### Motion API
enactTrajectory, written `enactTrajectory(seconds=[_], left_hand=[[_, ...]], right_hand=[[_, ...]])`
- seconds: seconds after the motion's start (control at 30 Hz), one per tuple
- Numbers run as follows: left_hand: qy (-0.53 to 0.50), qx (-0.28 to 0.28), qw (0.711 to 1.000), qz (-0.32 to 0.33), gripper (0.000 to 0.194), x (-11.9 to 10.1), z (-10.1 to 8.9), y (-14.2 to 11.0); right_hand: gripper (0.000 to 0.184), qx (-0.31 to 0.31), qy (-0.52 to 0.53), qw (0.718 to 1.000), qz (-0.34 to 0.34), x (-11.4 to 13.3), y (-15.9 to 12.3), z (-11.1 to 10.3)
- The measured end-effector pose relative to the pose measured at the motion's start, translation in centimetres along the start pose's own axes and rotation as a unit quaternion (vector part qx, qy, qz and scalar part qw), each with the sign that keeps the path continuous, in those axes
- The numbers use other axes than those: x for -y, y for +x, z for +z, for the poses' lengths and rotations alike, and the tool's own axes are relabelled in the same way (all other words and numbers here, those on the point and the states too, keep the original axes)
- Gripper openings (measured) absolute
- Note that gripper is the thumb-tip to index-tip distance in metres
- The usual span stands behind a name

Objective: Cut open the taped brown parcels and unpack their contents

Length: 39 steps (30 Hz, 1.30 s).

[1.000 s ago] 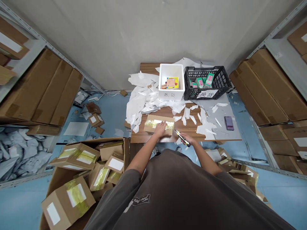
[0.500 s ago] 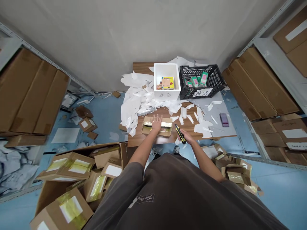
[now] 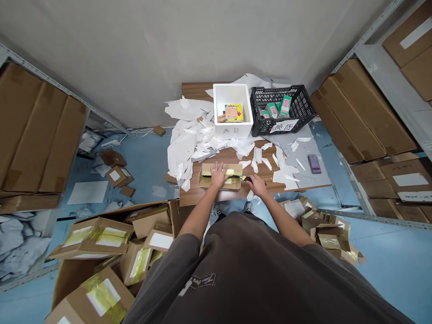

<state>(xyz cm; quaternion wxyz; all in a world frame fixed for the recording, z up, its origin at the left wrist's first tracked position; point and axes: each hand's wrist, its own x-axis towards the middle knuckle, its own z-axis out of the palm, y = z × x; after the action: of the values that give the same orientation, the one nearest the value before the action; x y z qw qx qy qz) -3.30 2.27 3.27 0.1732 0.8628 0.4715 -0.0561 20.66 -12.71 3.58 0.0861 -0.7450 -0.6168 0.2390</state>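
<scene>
A small taped cardboard box (image 3: 205,170) lies at the front edge of the brown table. My left hand (image 3: 219,174) rests flat on top of it, fingers stretched out. In my right hand (image 3: 257,185) is a yellow and black utility knife (image 3: 247,179), its fingers wrapped round the handle. The knife points left at the right end of the box, and its tip is at the box; how deep the blade goes I cannot tell. Across the box top runs a dark gap or seam, partly covered by my left hand.
Behind the box stand a white foam bin (image 3: 232,132) and a black crate (image 3: 282,110) with small green boxes. Torn white paper (image 3: 182,153) covers the table's left. A phone (image 3: 314,164) lies at the right. A large carton (image 3: 174,216) of taped boxes stands at left front.
The box has turned so a different face with a seam is up. My right hand has brought the knife left, from beside the box to its right end.
</scene>
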Motion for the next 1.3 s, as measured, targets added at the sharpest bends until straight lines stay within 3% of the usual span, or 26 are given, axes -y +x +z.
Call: enactTrajectory(seconds=[0.17, 0.37, 0.5, 0.63, 0.77, 0.93, 1.3], left_hand=[[0.007, -0.016, 1.0, 0.005, 0.075, 0.1, 0.8, -0.4], [0.009, -0.009, 1.0, 0.01, 0.073, 0.3, 0.7, -0.7], [0.012, -0.006, 1.0, -0.003, 0.081, 0.1, 0.4, -0.8], [0.016, -0.01, 1.0, -0.008, 0.074, 0.0, 0.6, -0.8], [0.017, -0.015, 1.0, -0.005, 0.076, 0.1, 1.0, -0.7], [0.008, 0.001, 1.0, -0.004, 0.087, -0.1, 1.2, -0.8], [-0.027, -0.018, 0.999, 0.0, 0.077, -0.5, 1.4, -1.4]], right_hand=[[0.035, -0.016, -0.081, 0.996, 0.044, -0.6, -0.8, 1.0], [0.036, -0.04, -0.054, 0.997, 0.031, -1.9, 0.3, 0.4], [0.036, -0.037, -0.022, 0.999, 0.027, -3.0, -1.1, 0.5], [0.036, -0.029, 0.007, 0.999, -0.028, -1.8, -1.9, 1.4], [0.037, -0.021, -0.024, 0.999, -0.01, -0.3, -0.9, 1.9], [0.038, -0.018, -0.017, 1.0, -0.001, -0.7, -0.6, 1.7], [0.04, -0.02, -0.049, 0.999, 0.006, -0.3, -0.8, 2.0]])
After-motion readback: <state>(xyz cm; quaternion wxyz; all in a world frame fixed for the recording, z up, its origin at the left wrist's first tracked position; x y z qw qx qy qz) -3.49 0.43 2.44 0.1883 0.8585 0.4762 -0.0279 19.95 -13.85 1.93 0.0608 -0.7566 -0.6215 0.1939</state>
